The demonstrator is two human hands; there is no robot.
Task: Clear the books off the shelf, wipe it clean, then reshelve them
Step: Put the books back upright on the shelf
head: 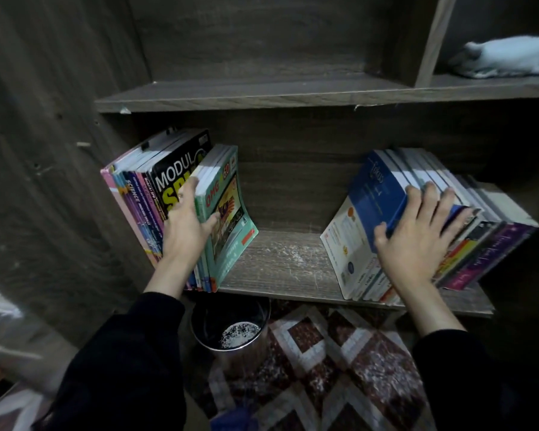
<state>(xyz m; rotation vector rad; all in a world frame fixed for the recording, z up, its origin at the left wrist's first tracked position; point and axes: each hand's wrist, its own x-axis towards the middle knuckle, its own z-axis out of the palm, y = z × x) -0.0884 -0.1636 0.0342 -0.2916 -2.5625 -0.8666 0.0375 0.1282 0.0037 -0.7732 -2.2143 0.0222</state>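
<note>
Placement — left grip (184,231) clamped on near-upright green-covered paperback workbooks (227,209), right grip (414,241) clamped on leaning blue glossy paperback (377,194) well apart rightward, dusty brown wooden shelf (287,262) between them.

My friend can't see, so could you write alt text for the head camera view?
A person's left hand grips a green paperback workbook and the right hand grips a blue softcover book, in two leaning rows on a dusty dark wooden shelf. A pale crumpled cloth lies on the shelf above.
</note>
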